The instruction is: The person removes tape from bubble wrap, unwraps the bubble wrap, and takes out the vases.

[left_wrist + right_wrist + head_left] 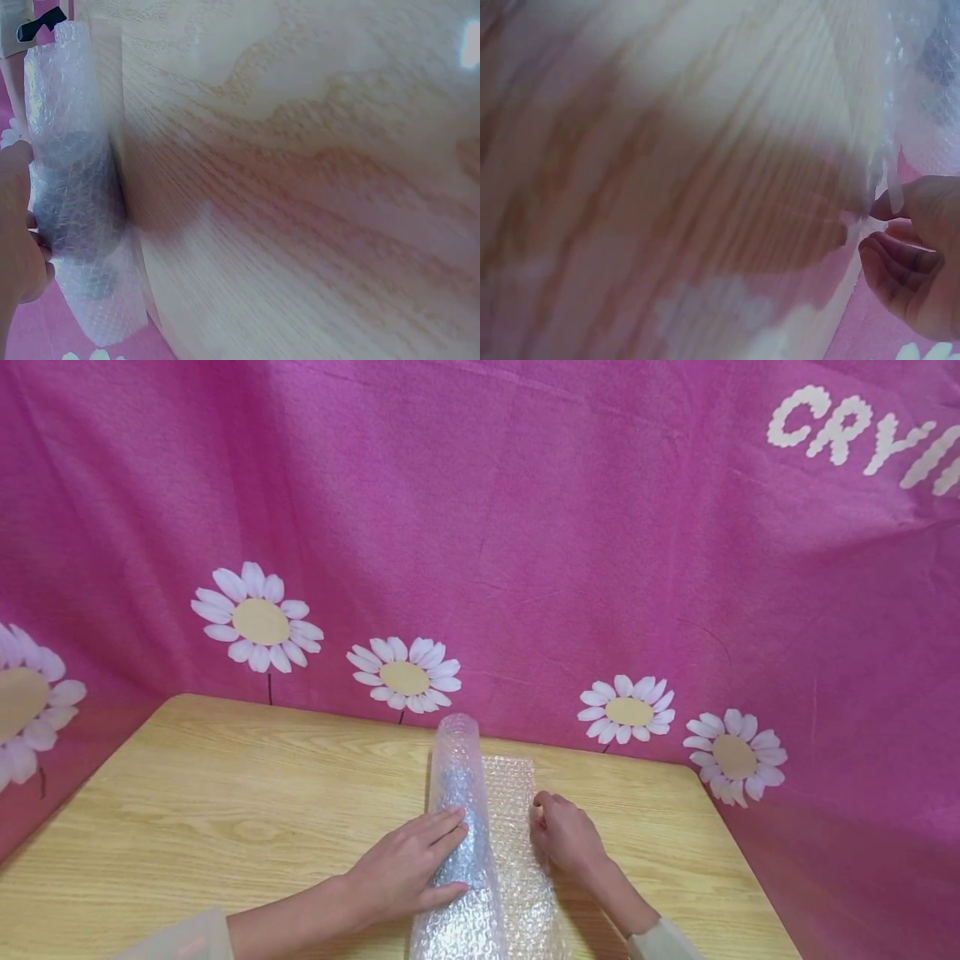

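Observation:
A roll of bubble wrap (pixel 480 893) lies lengthwise on the table, wound around a bluish-grey object (pixel 459 789) blurred by the plastic. In the left wrist view that object (pixel 79 195) looks dark and rounded; its kind cannot be told. My left hand (pixel 408 864) rests on the roll with fingers extended across it and thumb apart. A flat strip of the wrap (pixel 513 810) stretches out from the roll's right side. At that strip's right edge, my right hand (pixel 566 835) pinches the plastic between thumb and forefinger, the other fingers curled, as the right wrist view shows.
The wood-grain table (pixel 300 793) extends to both sides of the wrap. A pink cloth (pixel 510 527) with printed daisies hangs behind the table and along its sides. The roll's far end reaches close to the table's back edge.

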A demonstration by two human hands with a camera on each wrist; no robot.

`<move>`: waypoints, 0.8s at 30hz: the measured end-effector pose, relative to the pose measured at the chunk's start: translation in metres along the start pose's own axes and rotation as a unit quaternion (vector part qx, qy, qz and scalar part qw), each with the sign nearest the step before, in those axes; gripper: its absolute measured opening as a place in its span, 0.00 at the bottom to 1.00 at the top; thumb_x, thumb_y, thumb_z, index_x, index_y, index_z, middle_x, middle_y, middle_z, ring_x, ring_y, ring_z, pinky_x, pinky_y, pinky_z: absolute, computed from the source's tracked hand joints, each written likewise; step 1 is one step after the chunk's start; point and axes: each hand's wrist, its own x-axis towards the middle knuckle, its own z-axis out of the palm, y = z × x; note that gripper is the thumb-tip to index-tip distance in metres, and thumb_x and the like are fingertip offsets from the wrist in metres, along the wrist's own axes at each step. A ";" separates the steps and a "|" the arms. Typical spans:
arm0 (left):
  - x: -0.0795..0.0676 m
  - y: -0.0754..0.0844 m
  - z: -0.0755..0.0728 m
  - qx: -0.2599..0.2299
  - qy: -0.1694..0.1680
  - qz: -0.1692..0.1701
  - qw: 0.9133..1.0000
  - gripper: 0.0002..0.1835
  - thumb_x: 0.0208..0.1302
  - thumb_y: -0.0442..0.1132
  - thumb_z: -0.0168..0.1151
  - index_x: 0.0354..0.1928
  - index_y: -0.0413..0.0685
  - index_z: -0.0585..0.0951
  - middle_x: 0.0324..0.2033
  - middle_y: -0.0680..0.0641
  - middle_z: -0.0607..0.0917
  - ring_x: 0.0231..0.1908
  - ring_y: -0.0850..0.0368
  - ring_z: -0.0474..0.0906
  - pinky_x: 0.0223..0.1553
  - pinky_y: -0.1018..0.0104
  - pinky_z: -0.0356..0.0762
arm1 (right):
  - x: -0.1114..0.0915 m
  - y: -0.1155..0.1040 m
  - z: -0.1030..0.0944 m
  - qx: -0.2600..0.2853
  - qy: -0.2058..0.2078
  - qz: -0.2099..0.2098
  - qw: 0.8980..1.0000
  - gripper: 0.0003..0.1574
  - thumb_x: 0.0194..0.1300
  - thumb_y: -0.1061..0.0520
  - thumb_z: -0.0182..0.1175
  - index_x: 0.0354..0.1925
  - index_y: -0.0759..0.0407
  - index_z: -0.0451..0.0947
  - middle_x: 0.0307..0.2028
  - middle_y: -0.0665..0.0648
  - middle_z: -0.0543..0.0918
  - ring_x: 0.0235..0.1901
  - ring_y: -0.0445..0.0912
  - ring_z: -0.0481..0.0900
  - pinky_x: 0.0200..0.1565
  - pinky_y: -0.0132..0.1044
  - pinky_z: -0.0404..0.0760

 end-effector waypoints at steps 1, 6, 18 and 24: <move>0.000 0.000 0.000 0.000 -0.001 0.000 1.000 0.36 0.64 0.60 0.65 0.59 0.34 0.79 0.61 0.36 0.77 0.62 0.44 0.74 0.62 0.54 0.72 | 0.000 0.000 0.000 -0.003 0.002 -0.001 1.000 0.12 0.58 0.65 0.66 0.42 0.64 0.79 0.24 0.51 0.76 0.23 0.44 0.76 0.24 0.41 0.79; 0.001 0.000 -0.002 -0.002 -0.005 -0.002 1.000 0.36 0.63 0.60 0.65 0.60 0.34 0.79 0.61 0.35 0.77 0.63 0.43 0.73 0.62 0.54 0.72 | 0.001 -0.004 -0.001 -0.018 0.024 -0.021 0.999 0.12 0.62 0.61 0.67 0.44 0.60 0.79 0.23 0.51 0.77 0.20 0.45 0.75 0.20 0.42 0.77; 0.001 0.001 -0.003 -0.009 -0.025 -0.012 1.000 0.36 0.65 0.60 0.62 0.61 0.35 0.78 0.63 0.36 0.76 0.64 0.44 0.72 0.63 0.54 0.71 | 0.000 -0.026 -0.010 0.038 0.002 0.016 0.999 0.08 0.64 0.60 0.63 0.42 0.61 0.81 0.26 0.52 0.80 0.23 0.44 0.77 0.25 0.41 0.79; 0.000 0.000 -0.004 -0.010 -0.025 -0.017 1.000 0.37 0.64 0.61 0.63 0.61 0.35 0.78 0.64 0.36 0.75 0.64 0.44 0.71 0.63 0.54 0.71 | 0.000 -0.044 -0.017 0.204 -0.053 0.053 0.976 0.14 0.71 0.57 0.58 0.49 0.65 0.81 0.35 0.57 0.86 0.31 0.45 0.84 0.33 0.38 0.83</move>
